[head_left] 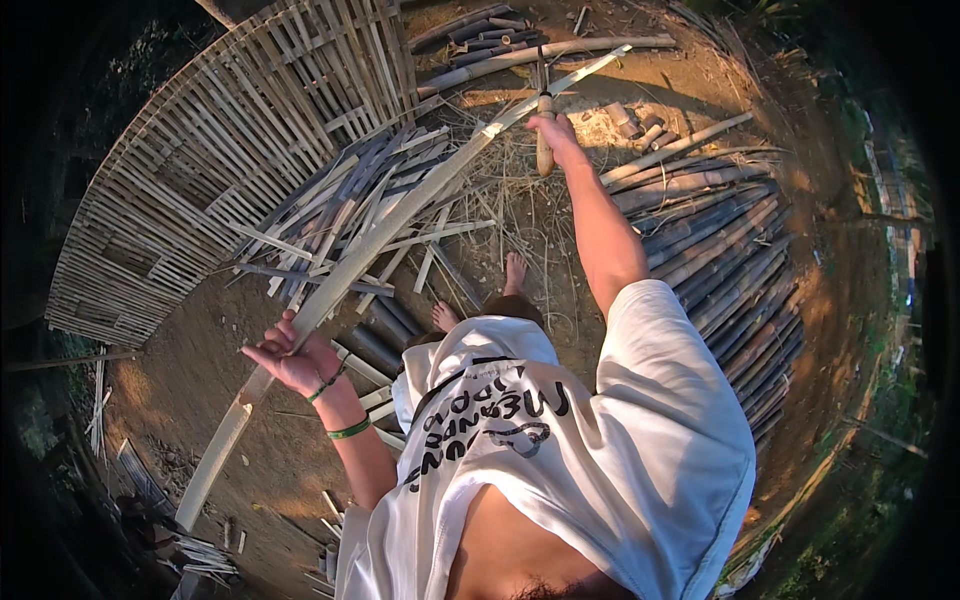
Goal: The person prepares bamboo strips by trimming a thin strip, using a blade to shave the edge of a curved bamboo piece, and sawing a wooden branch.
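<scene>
A long pale split bamboo strip [400, 220] runs slantwise from the lower left to the upper right. My left hand [296, 362] is closed around its lower part, palm turned up, with a green band and a dark bracelet on the wrist. At the strip's far part, my right hand [556, 136] grips a knife [545, 140] by its thick wooden handle. The narrow dark blade points away from me and crosses the strip; whether its edge bites into the bamboo, I cannot tell.
Slatted bamboo panels [215, 165] stand at the left. Loose strips [340, 205] and shavings [510, 190] lie around my bare feet [514, 272]. Dark bamboo poles [730, 260] are stacked at the right, and more short poles [485, 45] lie at the far side.
</scene>
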{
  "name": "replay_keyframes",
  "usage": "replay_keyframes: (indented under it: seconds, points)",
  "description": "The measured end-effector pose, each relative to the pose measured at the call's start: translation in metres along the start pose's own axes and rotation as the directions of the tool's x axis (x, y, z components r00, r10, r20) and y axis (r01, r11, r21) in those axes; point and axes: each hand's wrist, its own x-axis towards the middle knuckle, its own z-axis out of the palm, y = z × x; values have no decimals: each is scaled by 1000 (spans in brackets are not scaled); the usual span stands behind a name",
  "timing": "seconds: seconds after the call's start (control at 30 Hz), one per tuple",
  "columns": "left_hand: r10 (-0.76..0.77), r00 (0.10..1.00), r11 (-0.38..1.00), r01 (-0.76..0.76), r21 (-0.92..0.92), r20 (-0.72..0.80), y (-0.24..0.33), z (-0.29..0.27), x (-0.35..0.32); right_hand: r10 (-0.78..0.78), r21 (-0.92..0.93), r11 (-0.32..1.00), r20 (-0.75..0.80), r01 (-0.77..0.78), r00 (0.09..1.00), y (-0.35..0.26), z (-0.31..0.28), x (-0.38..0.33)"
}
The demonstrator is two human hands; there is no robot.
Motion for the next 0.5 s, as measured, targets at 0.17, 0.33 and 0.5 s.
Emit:
replay_keyframes:
  seconds: [0.17,0.33,0.5]
  points:
    - [-18,988,955,62,290,-154,-78,49,-16,41,15,999,148,-44,988,21,-30,-120]
    - [66,994,988,-77,136,85,-61,31,16,80,16,996,318,-89,945,34,-56,-228]
    - [82,851,997,-72,-39,519,-19,47,14,-251,160,964,273,213,929,26,-58,-276]
